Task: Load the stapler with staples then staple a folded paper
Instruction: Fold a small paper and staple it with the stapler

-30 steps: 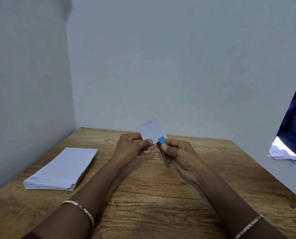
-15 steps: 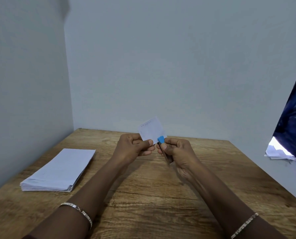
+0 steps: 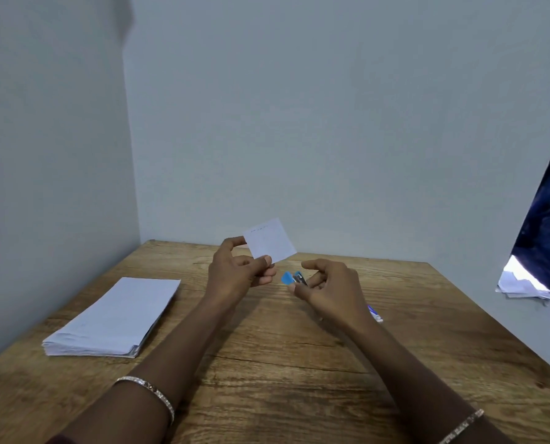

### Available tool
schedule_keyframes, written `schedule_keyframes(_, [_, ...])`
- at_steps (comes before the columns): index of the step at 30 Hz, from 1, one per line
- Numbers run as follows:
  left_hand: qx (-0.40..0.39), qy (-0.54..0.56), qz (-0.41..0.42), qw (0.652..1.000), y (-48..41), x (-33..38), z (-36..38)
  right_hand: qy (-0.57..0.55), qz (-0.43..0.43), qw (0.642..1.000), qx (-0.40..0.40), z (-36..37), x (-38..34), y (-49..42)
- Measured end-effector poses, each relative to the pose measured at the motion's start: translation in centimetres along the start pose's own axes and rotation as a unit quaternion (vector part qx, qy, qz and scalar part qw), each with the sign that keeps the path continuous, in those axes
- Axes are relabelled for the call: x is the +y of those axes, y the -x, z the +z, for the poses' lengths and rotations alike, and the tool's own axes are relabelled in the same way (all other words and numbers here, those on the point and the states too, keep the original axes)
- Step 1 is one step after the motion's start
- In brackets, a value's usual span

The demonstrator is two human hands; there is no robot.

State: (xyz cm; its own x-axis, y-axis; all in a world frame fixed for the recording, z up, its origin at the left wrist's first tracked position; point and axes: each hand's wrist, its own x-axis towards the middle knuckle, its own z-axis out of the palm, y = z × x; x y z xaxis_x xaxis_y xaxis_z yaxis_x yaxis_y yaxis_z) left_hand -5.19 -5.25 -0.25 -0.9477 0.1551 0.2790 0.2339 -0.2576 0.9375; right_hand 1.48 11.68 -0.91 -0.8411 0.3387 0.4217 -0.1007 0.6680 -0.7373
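Note:
My left hand (image 3: 235,277) pinches a small folded white paper (image 3: 270,240) at its lower left corner and holds it up above the table; a row of staples shows along the paper's top edge. My right hand (image 3: 331,290) grips a small blue stapler (image 3: 294,278), whose blue tip and metal jaw point left toward the left hand. A narrow gap separates the stapler from the paper. A small white and blue staple box (image 3: 375,314) peeks out from behind my right wrist on the wooden table (image 3: 267,363).
A stack of folded white paper (image 3: 116,318) lies on the table's left side. Walls close the table in on the left and at the back. At the right hang a dark blue cloth (image 3: 549,232) and some white paper (image 3: 520,283).
The stapler has come off the paper's lower edge. My right hand moved right and down with it, while my left hand lifted the paper slightly.

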Motion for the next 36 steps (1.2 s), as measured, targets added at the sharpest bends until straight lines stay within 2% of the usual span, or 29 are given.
schedule_keyframes(3, [0.005, -0.003, 0.008, 1.0, 0.2, 0.1, 0.0, 0.074, -0.03, 0.995, -0.052, 0.4, 0.0, 0.4])
schedule_keyframes(7, [0.0, -0.001, 0.011, 1.0, 0.4, 0.2, 0.1, 0.191, -0.074, 0.973, -0.109, 0.6, 0.4, 0.5])
schedule_keyframes(14, [-0.025, -0.004, 0.023, 0.999, 0.5, 0.3, 0.1, 0.261, -0.086, 0.954, -0.117, 0.7, 0.2, 0.6])
schedule_keyframes(16, [-0.034, -0.008, 0.026, 0.999, 0.5, 0.2, 0.1, 0.228, -0.086, 0.967, -0.07, 0.4, -0.3, 0.8])
schedule_keyframes(18, [-0.035, -0.016, 0.024, 0.999, 0.5, 0.3, 0.0, 0.156, -0.108, 0.982, 0.015, -0.1, -0.7, 0.7])
schedule_keyframes(21, [-0.052, -0.019, 0.005, 0.998, 0.4, 0.3, 0.1, 0.127, -0.187, 0.969, 0.095, -0.9, -1.1, 0.2])
schedule_keyframes(24, [-0.074, 0.002, -0.041, 0.996, 0.5, 0.3, 0.5, 0.148, -0.25, 0.954, 0.078, -0.8, -1.1, 0.2])
schedule_keyframes(26, [-0.076, 0.024, -0.063, 0.995, 0.6, 0.2, 0.7, 0.157, -0.263, 0.949, 0.074, -0.4, -0.9, 0.3])
schedule_keyframes(32, [-0.09, 0.073, -0.108, 0.987, 0.6, 0.5, 0.8, 0.097, -0.216, 0.968, 0.08, -0.5, -0.6, 0.1])
schedule_keyframes(36, [-0.127, 0.136, -0.149, 0.971, 0.4, 0.8, 0.5, 0.094, -0.204, 0.972, 0.068, -0.7, -0.9, 0.1])
